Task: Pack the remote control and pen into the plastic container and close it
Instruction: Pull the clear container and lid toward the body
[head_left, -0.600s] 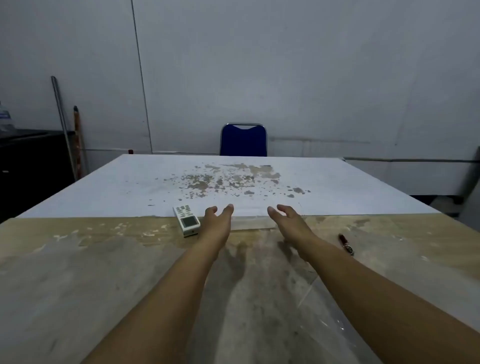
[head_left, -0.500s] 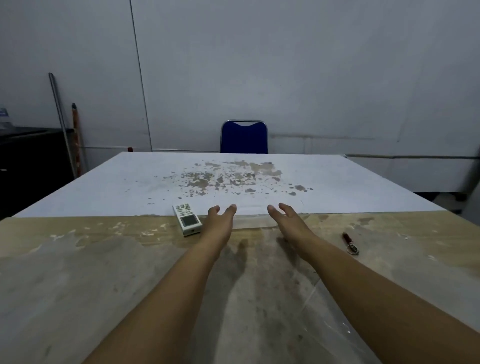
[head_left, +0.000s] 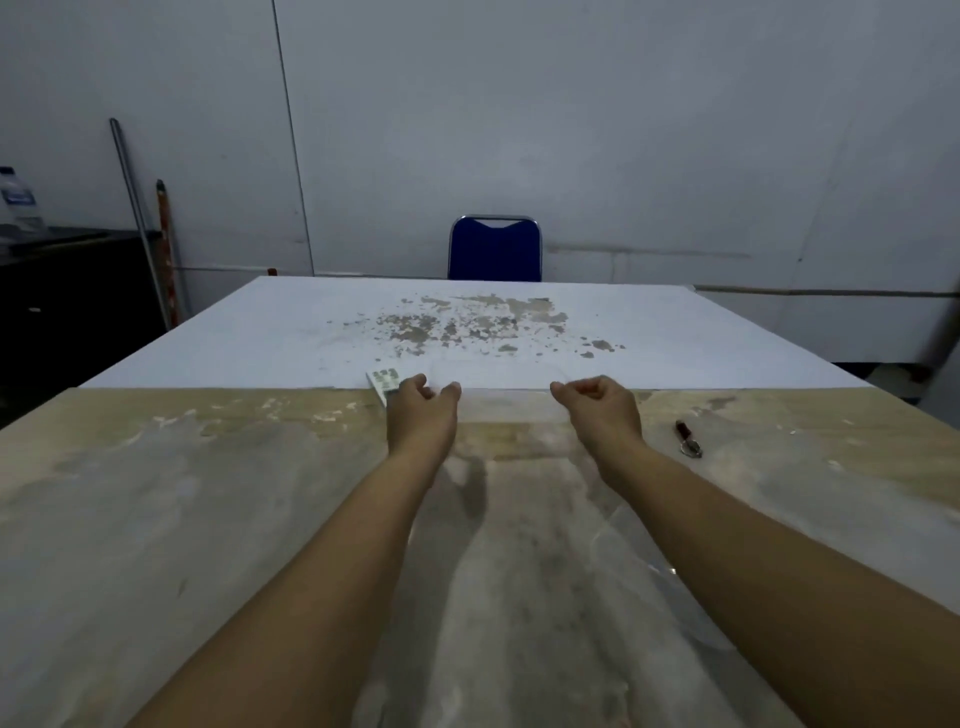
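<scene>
Two bare forearms stretched forward over a large worn wooden table (head_left: 156, 519) with a white sheet covering its far half. Blue padded metal-framed chair (head_left: 494, 249) beyond the far edge. Clear, nearly see-through plastic container (head_left: 506, 405) faint between both hands at the sheet's near edge. Left hand (head_left: 422, 415) at its left side, fingers curled, thumb apart; actual grip impossible to tell. Right hand (head_left: 602, 410) at its right side, fingers curled inward; grip likewise unclear. White rectangular remote control (head_left: 383, 380) flat just behind left hand, partly hidden. Dark red pen (head_left: 687, 439) flat, right of right hand, apart.
</scene>
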